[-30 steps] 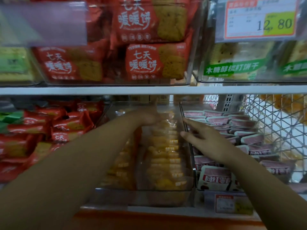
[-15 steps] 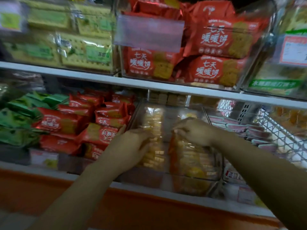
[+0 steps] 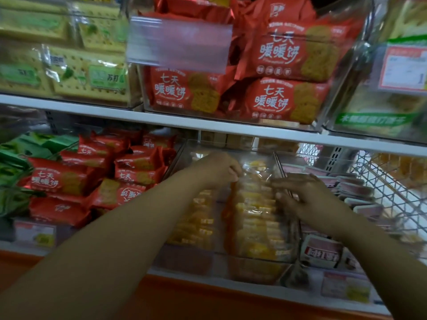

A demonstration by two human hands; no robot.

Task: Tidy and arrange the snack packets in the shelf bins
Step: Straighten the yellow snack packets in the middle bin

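A clear plastic bin [image 3: 184, 262] on the lower shelf holds rows of yellow-orange snack packets [image 3: 256, 222] in clear wrap. My left hand [image 3: 217, 169] reaches into the back of the bin and pinches the top edge of a packet near the middle row. My right hand [image 3: 305, 197] lies at the bin's right wall, its fingers spread and fairly straight against the packets on that side; it is blurred.
Left of the bin lie red biscuit packets [image 3: 62, 181] and green packets [image 3: 13, 172]. Right of it stand pink-and-white packets [image 3: 321, 252] and a wire basket [image 3: 392, 188]. The upper shelf [image 3: 161, 120] carries bins of red packets [image 3: 272, 98] and green-labelled crackers [image 3: 87, 75]. Price tags [image 3: 346, 288] line the front edge.
My left hand moved from the bin's front left to the back and took hold of a packet edge. My right hand let go at the top and slid to the bin's right side.
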